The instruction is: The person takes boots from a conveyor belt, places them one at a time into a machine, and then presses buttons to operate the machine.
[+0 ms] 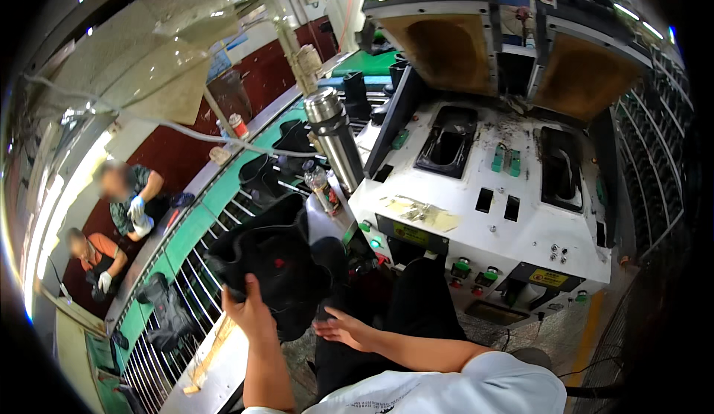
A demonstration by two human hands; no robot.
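A black boot (286, 269) with a wide opening and a small red mark is held up in front of me, over the near edge of the roller line. My left hand (251, 311) grips it at its lower left, the thumb pointing up along its side. Close to the boot's lower right is my right hand (343, 330), its fingers stretched out and apart. Whether those fingertips touch the boot, I cannot tell. The boot's far side is hidden.
A white machine (476, 176) with two raised lids (439, 46) and two dark recesses stands at right. A steel thermos (332, 135) and plastic bottle (321, 188) stand beside it. Dark footwear (169, 313) lies on the roller conveyor (201, 265); two people work beyond it.
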